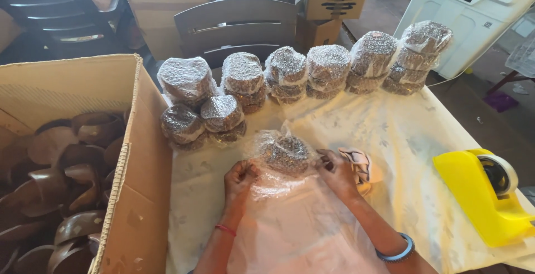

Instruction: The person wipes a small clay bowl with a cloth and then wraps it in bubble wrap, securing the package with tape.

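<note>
Bundle (285, 154) at mid-tabletop (412, 140), half in bubble wrap (267, 182). Left hand (238, 178) and right hand (337, 172): fingers pinching wrap edges on opposite sides, apparently keeping it taut. Wrapped bundles (329, 65) rowed behind.

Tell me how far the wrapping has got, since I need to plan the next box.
Done: a row of bubble-wrapped bundles stacked at the table's far edge. In hand: the left hand and right hand pull bubble wrap around one bundle. Left: many bare brown shells in the cardboard box. The yellow tape dispenser sits untouched.
</note>
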